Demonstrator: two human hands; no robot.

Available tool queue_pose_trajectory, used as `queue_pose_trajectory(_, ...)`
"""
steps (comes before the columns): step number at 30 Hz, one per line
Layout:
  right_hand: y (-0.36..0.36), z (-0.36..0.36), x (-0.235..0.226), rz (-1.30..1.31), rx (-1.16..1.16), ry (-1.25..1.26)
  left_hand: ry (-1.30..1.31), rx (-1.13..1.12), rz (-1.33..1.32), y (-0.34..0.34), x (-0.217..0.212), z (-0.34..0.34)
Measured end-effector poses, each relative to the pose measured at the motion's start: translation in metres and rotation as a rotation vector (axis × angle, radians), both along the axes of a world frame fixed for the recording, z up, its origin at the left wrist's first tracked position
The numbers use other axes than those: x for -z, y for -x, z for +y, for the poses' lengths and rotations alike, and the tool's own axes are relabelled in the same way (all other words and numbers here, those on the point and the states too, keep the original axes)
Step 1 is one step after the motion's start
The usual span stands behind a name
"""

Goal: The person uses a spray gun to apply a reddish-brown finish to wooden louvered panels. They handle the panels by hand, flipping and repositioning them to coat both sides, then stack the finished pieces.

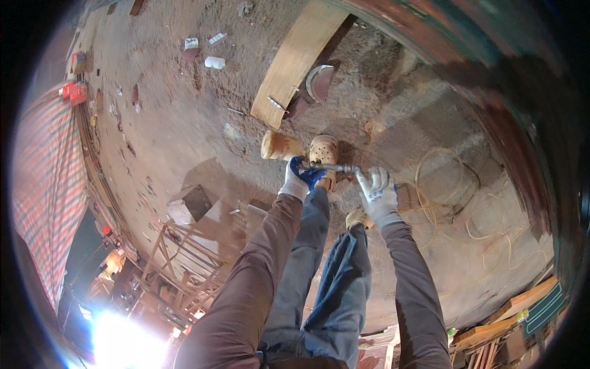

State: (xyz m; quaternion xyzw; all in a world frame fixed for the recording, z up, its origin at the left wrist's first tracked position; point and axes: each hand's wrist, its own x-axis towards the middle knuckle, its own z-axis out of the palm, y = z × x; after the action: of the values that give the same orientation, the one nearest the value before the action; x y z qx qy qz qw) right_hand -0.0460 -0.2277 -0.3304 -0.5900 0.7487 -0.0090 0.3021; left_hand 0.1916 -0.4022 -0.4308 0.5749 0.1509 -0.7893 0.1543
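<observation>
My left hand (296, 180), in a white glove with a blue palm, is closed around a tool that looks like a spray gun with a cloudy yellowish cup (280, 146). A grey metal tube (335, 166) runs from this grip to the right. At the tube's right end is my right hand (378, 194), gloved in white, its fingers extended and its thumb against or close to the tube end. Below the tool are my feet in tan clogs (324, 149). My left hand hides part of the tool's body.
A wooden board (301, 58) lies ahead beside a curved sheet piece (319, 83). Yellow hose (424, 190) coils on the dirty floor at right. Left are a box-shaped block (190, 205), wooden frames (184, 258) and a checked cloth (52, 184). Reddish-brown panels (491, 111) curve along the right.
</observation>
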Motion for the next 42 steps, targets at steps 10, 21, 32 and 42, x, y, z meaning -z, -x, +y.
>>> queue_pose_trajectory(10,-0.033,0.028,0.071,0.027,0.284,-0.03,0.496,-0.164,-0.346,-0.008,0.202,-0.057)
queue_pose_trajectory(21,-0.063,0.081,-0.116,-0.175,0.522,-0.468,0.089,0.066,-0.168,0.024,0.026,-0.07)
queue_pose_trajectory(32,0.005,-0.021,-0.38,-0.171,0.689,-0.231,0.206,0.339,0.038,-0.009,-0.298,-0.12)
queue_pose_trajectory(42,0.152,-0.071,-0.526,0.188,0.921,0.144,0.28,-0.048,-0.137,-0.032,-0.385,-0.256)
